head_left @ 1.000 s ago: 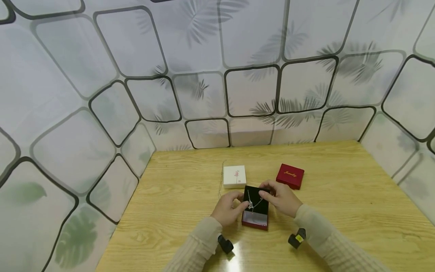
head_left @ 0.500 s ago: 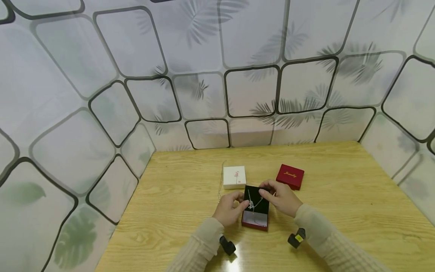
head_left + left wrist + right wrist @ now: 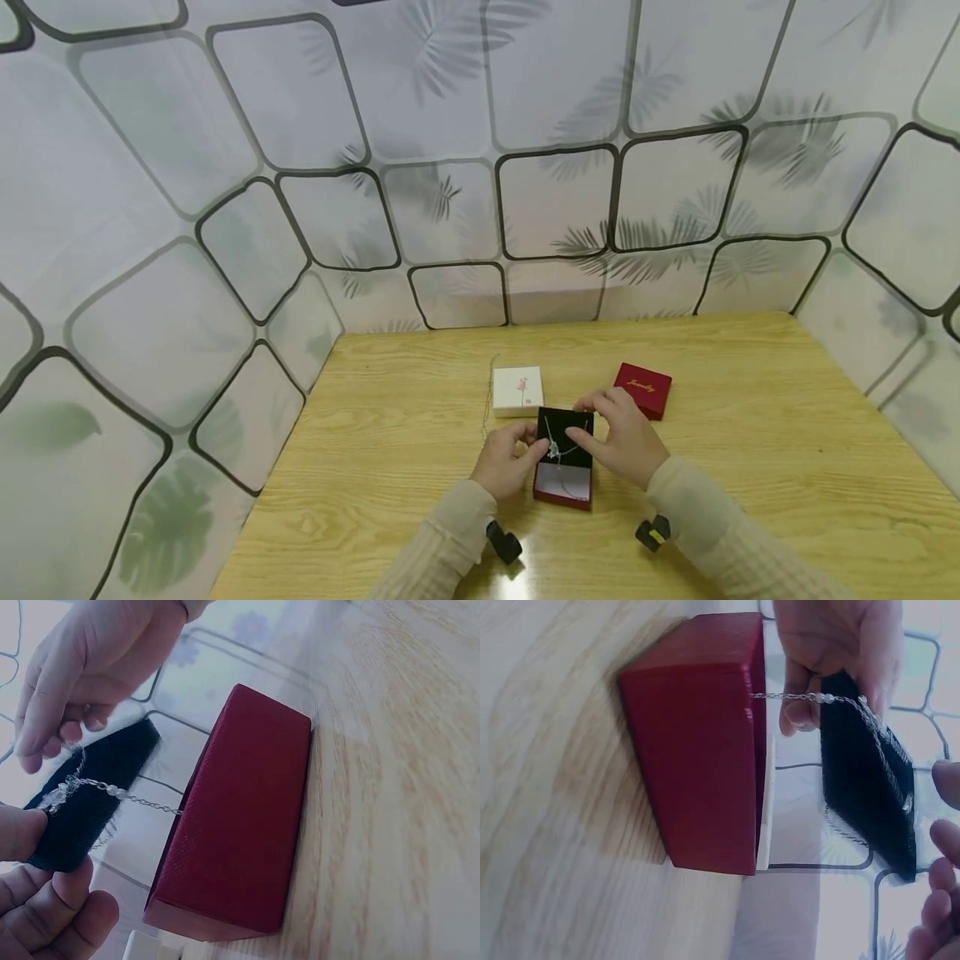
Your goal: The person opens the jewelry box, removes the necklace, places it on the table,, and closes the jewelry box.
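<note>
A small black velvet pad (image 3: 555, 425) is held tilted above the open dark red jewellery box (image 3: 240, 817). My left hand (image 3: 501, 467) pinches the pad's left edge, thumb on top and fingers below. A silver necklace (image 3: 154, 804) lies across the pad, its clear-stone pendant (image 3: 553, 451) beside my left thumb; part of its chain hangs down into the box. My right hand (image 3: 628, 442) is at the pad's right side. In the right wrist view, its thumb and fingers (image 3: 941, 907) are spread, with a gap between them and the pad.
A white box (image 3: 517, 392) with a pink flower print stands behind the red box. Another silver chain (image 3: 488, 400) lies along its left side. The red lid (image 3: 643, 389) with gold lettering rests at the right on the wooden table (image 3: 375, 467). Patterned cloth (image 3: 555, 200) surrounds the table.
My right hand has loosened from the pad's upper right corner; its thumb and fingers have spread, and the fingers have lifted slightly. The left hand keeps its pinch, and the pad has shifted slightly.
</note>
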A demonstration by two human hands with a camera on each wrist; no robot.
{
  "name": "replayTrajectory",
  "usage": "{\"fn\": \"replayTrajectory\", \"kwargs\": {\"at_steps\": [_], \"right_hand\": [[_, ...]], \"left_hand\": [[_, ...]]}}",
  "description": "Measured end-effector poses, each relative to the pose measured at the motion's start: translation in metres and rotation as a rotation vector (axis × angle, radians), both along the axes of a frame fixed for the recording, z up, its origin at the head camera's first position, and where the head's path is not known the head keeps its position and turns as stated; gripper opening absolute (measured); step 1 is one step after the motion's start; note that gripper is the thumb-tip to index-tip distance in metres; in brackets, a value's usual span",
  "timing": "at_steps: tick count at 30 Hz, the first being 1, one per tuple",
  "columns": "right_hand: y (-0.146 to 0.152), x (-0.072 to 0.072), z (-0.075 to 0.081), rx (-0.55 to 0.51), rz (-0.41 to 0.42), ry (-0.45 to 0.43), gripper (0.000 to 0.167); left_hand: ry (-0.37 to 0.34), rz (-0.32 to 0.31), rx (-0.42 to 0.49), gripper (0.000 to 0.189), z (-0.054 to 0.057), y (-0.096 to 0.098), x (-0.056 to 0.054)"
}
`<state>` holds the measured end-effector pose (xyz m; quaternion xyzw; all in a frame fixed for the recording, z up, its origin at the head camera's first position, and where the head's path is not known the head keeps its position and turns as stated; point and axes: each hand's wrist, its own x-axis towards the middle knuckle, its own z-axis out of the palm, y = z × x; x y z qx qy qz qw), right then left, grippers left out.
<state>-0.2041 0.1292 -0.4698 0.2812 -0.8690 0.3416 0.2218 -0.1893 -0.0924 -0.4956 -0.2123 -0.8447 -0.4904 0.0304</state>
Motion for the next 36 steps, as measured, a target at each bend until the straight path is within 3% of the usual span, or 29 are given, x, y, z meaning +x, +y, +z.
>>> {"fn": "replayTrajectory", "kwargs": {"at_steps": [5, 12, 20, 36], "right_hand": [[-0.004, 0.002, -0.001, 0.031, 0.046, 0.146, 0.034], [-0.014, 0.006, -0.009, 0.173, 0.116, 0.219, 0.048], [-0.020, 0.007, -0.014, 0.219, 0.077, 0.251, 0.050], [-0.022, 0.007, -0.015, 0.163, 0.132, 0.262, 0.036]], "left_hand": [[-0.011, 0.000, 0.003, 0.017, -0.002, 0.000, 0.000], [-0.010, 0.001, 0.009, 0.017, -0.001, 0.001, 0.000], [-0.018, -0.009, 0.016, 0.017, 0.002, 0.003, 0.002], [0.002, -0.018, 0.017, 0.014, 0.005, 0.002, 0.003]]}}
